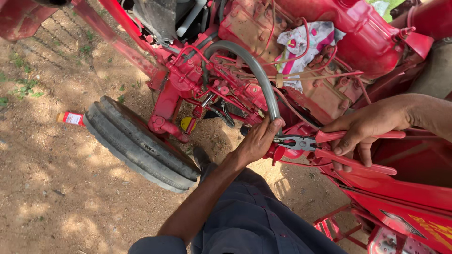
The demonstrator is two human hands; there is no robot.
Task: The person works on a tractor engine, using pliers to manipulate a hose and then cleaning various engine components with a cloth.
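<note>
Left hand point(256, 141), arm outstretched, fingers curled round grey curved rubber hose point(263, 80); right hand point(362, 129) grips red-handled metal pliers point(329, 143) at its end.

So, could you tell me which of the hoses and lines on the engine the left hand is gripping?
The left hand grips the thick grey hose arching over the engine; the other lines are thin and red.

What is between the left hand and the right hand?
In the head view, the pliers' metal head spans the gap: the right hand grips the red handles, and the jaws point to the left hand, which holds the grey hose.
</note>
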